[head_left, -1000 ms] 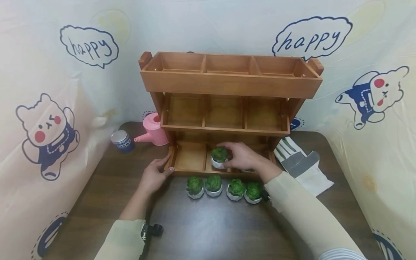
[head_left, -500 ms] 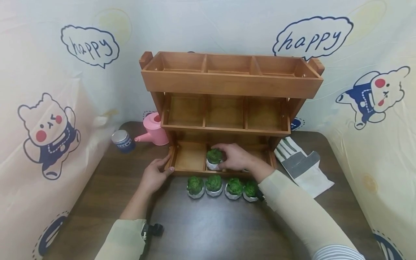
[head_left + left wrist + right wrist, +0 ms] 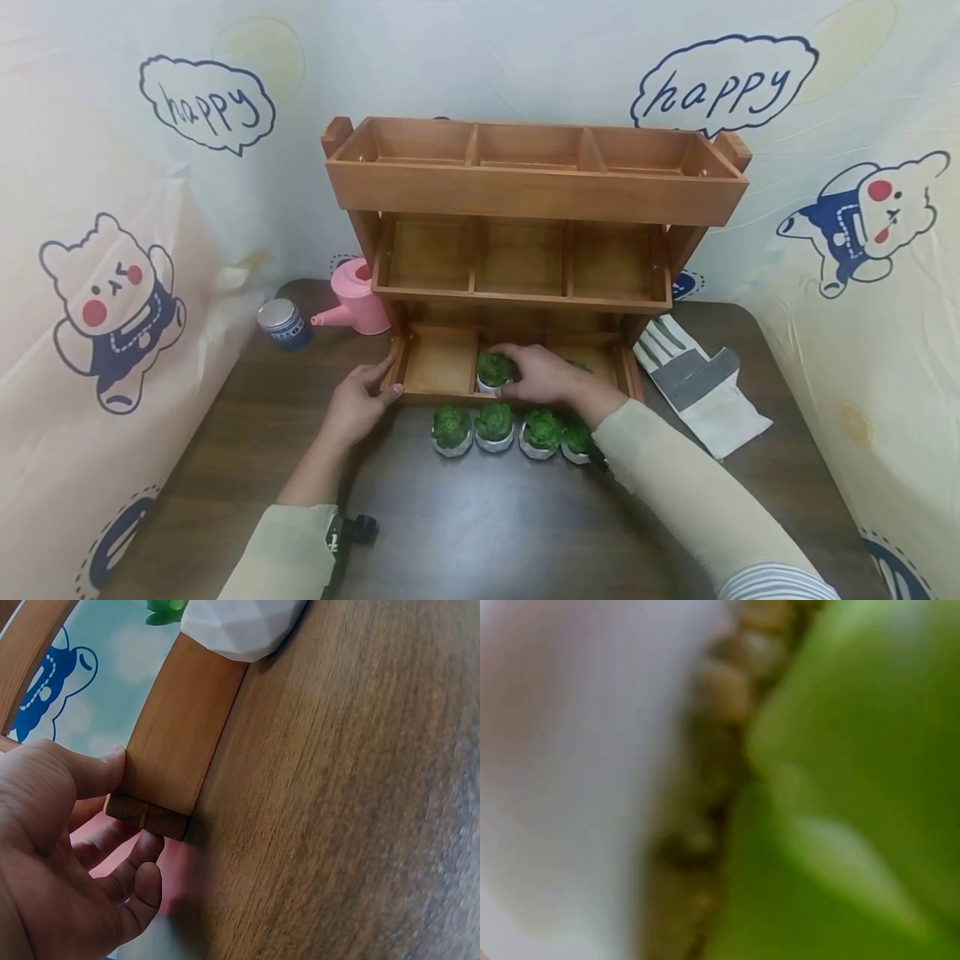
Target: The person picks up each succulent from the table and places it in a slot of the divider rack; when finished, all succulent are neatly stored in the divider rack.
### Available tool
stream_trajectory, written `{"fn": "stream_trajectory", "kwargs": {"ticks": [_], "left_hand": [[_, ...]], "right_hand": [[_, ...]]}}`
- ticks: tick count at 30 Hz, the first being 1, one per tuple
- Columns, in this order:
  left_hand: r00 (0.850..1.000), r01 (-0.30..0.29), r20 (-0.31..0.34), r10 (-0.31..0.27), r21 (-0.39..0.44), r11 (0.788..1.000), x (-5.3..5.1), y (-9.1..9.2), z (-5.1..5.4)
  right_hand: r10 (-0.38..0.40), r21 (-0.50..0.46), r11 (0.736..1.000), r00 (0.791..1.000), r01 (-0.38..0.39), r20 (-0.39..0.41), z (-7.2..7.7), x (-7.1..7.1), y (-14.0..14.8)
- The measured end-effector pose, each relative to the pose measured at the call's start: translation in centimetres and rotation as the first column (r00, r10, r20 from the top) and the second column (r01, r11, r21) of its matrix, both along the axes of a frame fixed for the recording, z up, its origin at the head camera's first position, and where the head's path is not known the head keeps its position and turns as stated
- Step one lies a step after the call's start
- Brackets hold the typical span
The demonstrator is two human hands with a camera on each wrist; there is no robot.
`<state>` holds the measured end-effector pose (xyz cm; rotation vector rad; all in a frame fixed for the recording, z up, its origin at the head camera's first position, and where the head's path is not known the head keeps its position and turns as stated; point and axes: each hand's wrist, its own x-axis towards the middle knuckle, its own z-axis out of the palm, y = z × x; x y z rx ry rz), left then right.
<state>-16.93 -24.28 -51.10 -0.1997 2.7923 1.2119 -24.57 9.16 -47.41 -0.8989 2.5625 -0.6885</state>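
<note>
Wooden shelf (image 3: 536, 195), left end gripped by left hand (image 3: 362, 406); potted plant (image 3: 493, 370) in bottom tier's middle compartment, pinched by right hand (image 3: 543, 374); another plant (image 3: 580, 365), mostly hidden, apparently placed at right; four more plants (image 3: 494, 423) on table (image 3: 465, 521), seemingly left to place

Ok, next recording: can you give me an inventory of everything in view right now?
Wooden shelf: one, brown, middle of the table; three tiers
Row plants: four, green in white pots, before the shelf
Held plant: one, green in white pot, bottom tier, middle compartment
Half-hidden plant: one, green, bottom tier, behind the right hand
Watering can: one, pink, left of shelf
Jar: one, blue with greyish lid, far left
Glove: count unclear, white and grey, right of shelf
Table: one, dark brown, underneath
Printed cloth: count unclear, pale, behind and beside
Sleeves: two, pale, lower edge
Left hand: one, on shelf's lower left corner
Right hand: one, gripping the held plant
</note>
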Motion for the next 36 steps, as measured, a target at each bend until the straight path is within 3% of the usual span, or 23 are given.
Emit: {"fn": "stream_trajectory", "kwargs": {"ticks": [10, 19, 28, 36], "left_hand": [[1.0, 0.002, 0.004, -0.002, 0.003, 1.0, 0.0, 0.1, 0.0], [0.999, 0.004, 0.033, -0.005, 0.014, 1.0, -0.1, 0.0, 0.1], [0.998, -0.004, 0.057, 0.003, 0.014, 1.0, 0.0, -0.1, 0.3], [0.999, 0.007, 0.041, -0.007, 0.016, 1.0, -0.1, -0.2, 0.0]], "right_hand": [[-0.003, -0.014, 1.0, 1.0, 0.003, -0.003, 0.0, 0.2, 0.7], [-0.023, -0.138, 0.99, 0.998, 0.032, 0.065, 0.9, 1.0, 2.3], [-0.036, -0.214, 0.975, 0.995, 0.056, 0.094, 0.8, 1.8, 3.9], [-0.044, -0.321, 0.944, 0.992, 0.08, 0.117, 1.0, 2.9, 5.5]]}}
